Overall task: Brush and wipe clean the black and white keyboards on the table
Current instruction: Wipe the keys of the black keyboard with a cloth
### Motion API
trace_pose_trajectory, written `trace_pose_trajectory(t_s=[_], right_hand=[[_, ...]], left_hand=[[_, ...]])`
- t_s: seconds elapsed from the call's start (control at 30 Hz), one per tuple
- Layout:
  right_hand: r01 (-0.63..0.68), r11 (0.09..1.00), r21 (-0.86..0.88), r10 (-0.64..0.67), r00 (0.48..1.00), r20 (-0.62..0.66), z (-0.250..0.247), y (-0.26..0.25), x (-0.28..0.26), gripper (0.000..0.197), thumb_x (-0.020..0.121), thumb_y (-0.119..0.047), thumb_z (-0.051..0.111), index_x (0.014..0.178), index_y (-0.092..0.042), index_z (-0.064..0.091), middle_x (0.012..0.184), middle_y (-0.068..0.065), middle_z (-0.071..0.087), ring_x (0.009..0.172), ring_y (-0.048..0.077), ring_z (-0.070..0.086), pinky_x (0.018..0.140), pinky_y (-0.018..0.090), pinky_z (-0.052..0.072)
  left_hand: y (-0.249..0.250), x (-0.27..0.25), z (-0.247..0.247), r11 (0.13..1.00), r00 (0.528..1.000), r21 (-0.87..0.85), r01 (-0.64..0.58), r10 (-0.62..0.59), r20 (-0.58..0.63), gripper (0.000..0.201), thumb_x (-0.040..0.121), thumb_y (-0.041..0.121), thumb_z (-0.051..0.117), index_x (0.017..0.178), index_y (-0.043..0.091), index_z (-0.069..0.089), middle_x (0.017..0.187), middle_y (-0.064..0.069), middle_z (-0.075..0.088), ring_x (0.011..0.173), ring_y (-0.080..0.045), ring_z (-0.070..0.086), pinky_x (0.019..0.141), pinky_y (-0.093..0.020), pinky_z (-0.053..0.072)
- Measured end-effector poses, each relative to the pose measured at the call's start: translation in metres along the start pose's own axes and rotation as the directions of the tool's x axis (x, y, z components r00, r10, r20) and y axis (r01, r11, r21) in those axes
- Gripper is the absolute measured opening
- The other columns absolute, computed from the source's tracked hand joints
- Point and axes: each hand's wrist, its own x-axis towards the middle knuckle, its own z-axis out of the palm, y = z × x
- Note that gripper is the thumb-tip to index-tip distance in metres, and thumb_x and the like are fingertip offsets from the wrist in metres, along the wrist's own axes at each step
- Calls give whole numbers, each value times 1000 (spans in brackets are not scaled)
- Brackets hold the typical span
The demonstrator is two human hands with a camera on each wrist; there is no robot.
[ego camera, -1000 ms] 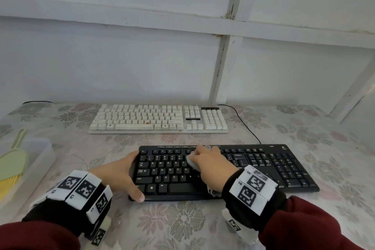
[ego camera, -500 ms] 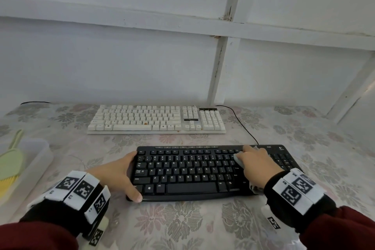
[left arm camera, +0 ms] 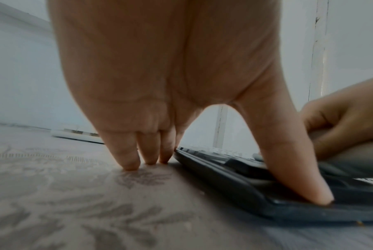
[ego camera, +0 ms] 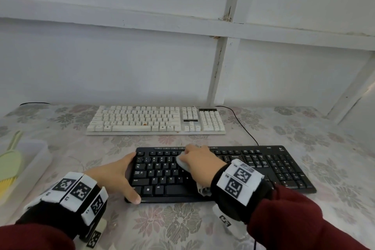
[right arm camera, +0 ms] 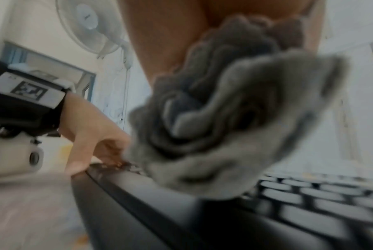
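The black keyboard [ego camera: 263,165] lies near me on the flowered tablecloth, and the white keyboard [ego camera: 156,119] lies behind it by the wall. My left hand [ego camera: 113,176] holds the black keyboard's left end, thumb [left arm camera: 292,172] on its front corner and fingers [left arm camera: 129,157] straight down on the cloth beside its left edge. My right hand [ego camera: 200,164] grips a bunched grey-white cloth [ego camera: 183,163] and presses it on the upper left-middle keys. The cloth [right arm camera: 219,121] fills the right wrist view above the black keys [right arm camera: 322,203].
A clear plastic tray [ego camera: 30,160] at the left edge holds a green brush with yellow bristles [ego camera: 9,168]. A black cable [ego camera: 241,124] runs from the wall to the black keyboard's back. A white wall with beams stands behind the table.
My right hand with the cloth swept right across the black keyboard, then back left to the middle-left keys. The left hand has stayed on the keyboard's left end.
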Motion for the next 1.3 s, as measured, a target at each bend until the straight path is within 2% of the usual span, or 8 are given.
trace_pose_trajectory(t_s=[0.27,0.4,0.47,0.6,0.8,0.97,1.2,1.3], right_hand=[[-198,980,-8,196,974,-117,9,72,-41,27,86,11,39,84,-13,52,96,-4,37,92,19,32,85,30,37],[-345,935,-77,340,938,-74,8,98,-51,36,80,13,36,63,-18,31,96,1,32,92,25,36,67,28,33],[-390,917,-81,390,921,-19,-1,103,-49,34,88,6,37,63,-16,36,97,2,34,98,29,44,73,31,36],[-260,965,-26,258,964,-66,-18,86,-32,22,98,-18,44,92,-8,62,107,3,47,102,25,51,96,35,43],[39,998,-57,-38,999,28,-12,7,1,8,92,-2,50,94,-5,57,121,8,48,109,30,46,99,40,41],[-30,994,-107,32,999,15,-7,1,-4,41,82,10,47,61,-19,27,100,4,30,111,32,40,83,41,42],[-192,980,-52,187,979,-87,5,68,-41,31,82,15,39,86,-14,48,109,4,42,101,26,37,83,33,42],[-259,964,-61,255,964,-68,6,86,-46,32,81,14,38,67,-15,38,99,-1,33,95,25,35,73,31,34]], left_hand=[[-2,1,0,999,999,-30,-35,35,7,131,30,23,92,139,30,19,130,17,44,122,-7,45,107,-32,36],[-3,1,-1,999,999,-14,-40,40,21,137,18,35,95,133,35,20,130,18,44,123,-8,44,108,-34,36],[-3,2,-2,1000,999,7,-27,27,17,136,24,29,95,137,33,18,130,17,44,123,-9,44,109,-35,35],[-4,3,-1,1000,1000,19,-21,21,7,133,28,25,93,138,32,19,129,17,46,121,-9,47,108,-35,37],[-9,7,-3,999,999,4,-41,41,13,135,18,40,94,131,38,20,131,17,44,124,-9,45,110,-38,34],[-13,9,-3,997,998,-49,-53,54,15,135,22,32,96,135,35,23,132,14,47,123,-10,47,109,-39,37],[-19,14,-4,997,999,-74,-29,30,17,135,25,24,97,137,34,23,133,11,49,123,-14,49,106,-42,40],[-22,17,-5,998,1000,-60,-23,23,12,135,25,25,98,137,35,22,133,11,48,123,-15,50,106,-42,40]])
